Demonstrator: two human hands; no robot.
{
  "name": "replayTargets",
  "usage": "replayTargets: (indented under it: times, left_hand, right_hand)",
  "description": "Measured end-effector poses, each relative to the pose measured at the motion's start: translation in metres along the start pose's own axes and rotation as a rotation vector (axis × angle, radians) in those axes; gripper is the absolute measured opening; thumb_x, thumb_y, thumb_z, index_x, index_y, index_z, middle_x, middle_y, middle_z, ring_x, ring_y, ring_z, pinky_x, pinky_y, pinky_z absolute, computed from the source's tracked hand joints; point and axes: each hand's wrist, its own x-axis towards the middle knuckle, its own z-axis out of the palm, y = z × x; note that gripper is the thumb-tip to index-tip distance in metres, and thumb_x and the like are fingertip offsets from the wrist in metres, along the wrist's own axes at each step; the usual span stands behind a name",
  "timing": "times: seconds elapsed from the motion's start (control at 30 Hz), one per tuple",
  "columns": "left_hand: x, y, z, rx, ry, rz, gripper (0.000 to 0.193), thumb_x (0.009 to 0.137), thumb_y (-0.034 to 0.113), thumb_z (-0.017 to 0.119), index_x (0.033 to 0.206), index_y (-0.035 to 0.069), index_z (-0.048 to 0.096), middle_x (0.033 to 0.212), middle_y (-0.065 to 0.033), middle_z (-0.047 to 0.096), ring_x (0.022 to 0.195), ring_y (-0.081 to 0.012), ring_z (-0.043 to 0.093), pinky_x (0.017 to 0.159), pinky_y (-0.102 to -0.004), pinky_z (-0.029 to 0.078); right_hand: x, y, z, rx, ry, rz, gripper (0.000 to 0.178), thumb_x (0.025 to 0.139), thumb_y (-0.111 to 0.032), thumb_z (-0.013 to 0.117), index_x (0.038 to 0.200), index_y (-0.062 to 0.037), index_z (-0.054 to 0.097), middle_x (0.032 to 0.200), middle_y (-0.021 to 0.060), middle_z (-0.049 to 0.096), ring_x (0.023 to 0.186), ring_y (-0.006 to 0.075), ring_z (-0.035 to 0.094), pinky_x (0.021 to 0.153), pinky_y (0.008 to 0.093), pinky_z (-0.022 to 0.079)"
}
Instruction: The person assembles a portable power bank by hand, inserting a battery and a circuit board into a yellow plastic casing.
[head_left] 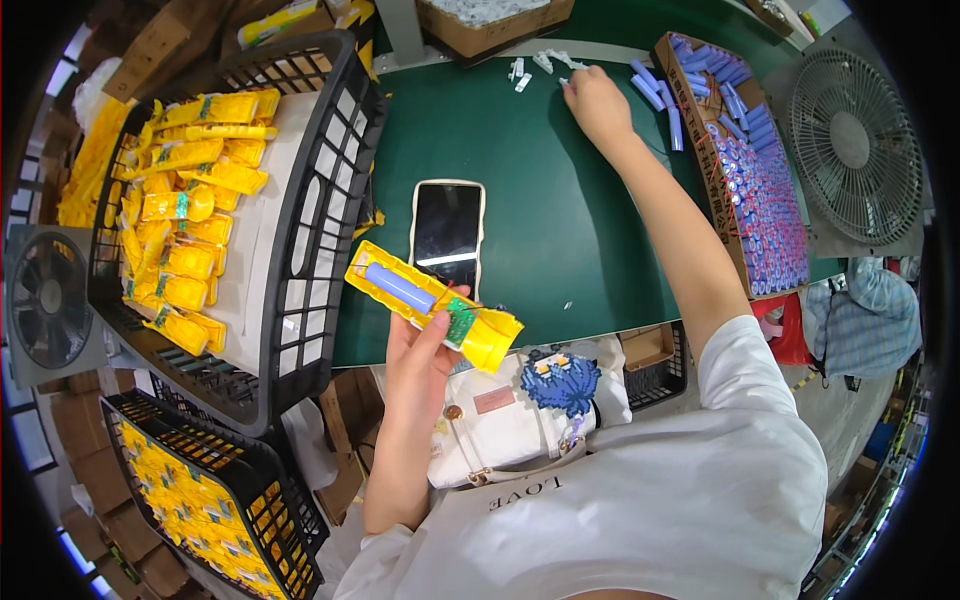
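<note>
My left hand (420,350) is closed around a long yellow plastic housing (490,340), which it holds tilted above the near edge of the table. Inside the housing lie a blue-violet cylindrical battery cell (400,287) and a green circuit board (461,323), with thin dark wires beside the board. At the far side of the table, my right hand (600,108) has its fingers bent down among small white plastic pieces (543,63). A bit of white shows at its fingertips, pinched there. Just right of that hand are several loose battery cells (650,92).
A phone (447,225) lies on the green table (560,240). Left stands a black crate (345,140) with yellow housings; another filled crate (235,490) is lower. At right are a carton of battery cells (715,185) and a fan (855,140). A white bag (500,420) rests before me.
</note>
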Motion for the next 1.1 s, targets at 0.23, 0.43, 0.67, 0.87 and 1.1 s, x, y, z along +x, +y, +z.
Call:
replayTargets:
  times: [0.23, 0.43, 0.67, 0.87, 1.1]
  left_hand:
    - [0.003, -0.006, -0.003, -0.139, 0.031, -0.034, 0.051, 0.084, 0.006, 0.053, 0.130, 0.008, 0.032, 0.120, -0.0106, 0.045, 0.112, -0.0212, 0.046, 0.094, -0.0388, 0.036]
    - [0.001, -0.007, -0.006, -0.082, 0.003, 0.004, 0.049, 0.085, 0.008, 0.052, 0.130, 0.005, 0.032, 0.118, -0.0097, 0.048, 0.108, -0.0212, 0.049, 0.093, -0.0376, 0.038]
    - [-0.004, -0.011, -0.003, 0.192, -0.028, 0.113, 0.047, 0.084, 0.009, 0.057, 0.125, 0.002, 0.035, 0.113, -0.0100, 0.051, 0.104, -0.0161, 0.051, 0.090, -0.0316, 0.041]
    - [-0.010, -0.007, 0.012, 0.684, 0.001, 0.347, 0.050, 0.077, 0.011, 0.065, 0.118, 0.001, 0.038, 0.095, -0.0075, 0.060, 0.077, -0.0113, 0.060, 0.063, -0.0247, 0.049]
    - [-0.018, -0.007, 0.015, 0.952, 0.043, 0.435, 0.056, 0.071, 0.025, 0.070, 0.116, 0.005, 0.042, 0.083, -0.0087, 0.062, 0.066, -0.0172, 0.062, 0.056, -0.0257, 0.047]
  right_hand:
    - [-0.070, -0.036, -0.053, 0.739, -0.144, 0.341, 0.011, 0.081, -0.006, 0.056, 0.090, 0.0003, 0.054, 0.081, 0.0107, 0.059, 0.069, 0.0202, 0.059, 0.061, 0.0302, 0.046]
    - [-0.120, -0.072, -0.119, 1.235, -0.374, 0.450, 0.018, 0.083, -0.002, 0.054, 0.101, -0.0013, 0.051, 0.084, 0.0038, 0.059, 0.072, 0.0084, 0.055, 0.065, 0.0219, 0.043]
    - [-0.125, -0.103, -0.151, 1.502, -0.197, 0.379, 0.009, 0.081, 0.001, 0.057, 0.089, -0.0003, 0.054, 0.092, 0.0101, 0.059, 0.079, 0.0106, 0.056, 0.069, 0.0210, 0.044]
    - [-0.129, -0.155, -0.151, 1.874, -0.284, 0.385, 0.011, 0.080, 0.007, 0.056, 0.089, 0.0022, 0.053, 0.094, 0.0133, 0.059, 0.089, 0.0168, 0.059, 0.077, 0.0269, 0.049]
    - [-0.136, -0.152, -0.148, 1.828, -0.232, 0.045, 0.013, 0.079, 0.009, 0.055, 0.090, 0.0029, 0.052, 0.098, 0.0168, 0.059, 0.092, 0.0203, 0.059, 0.083, 0.0331, 0.048]
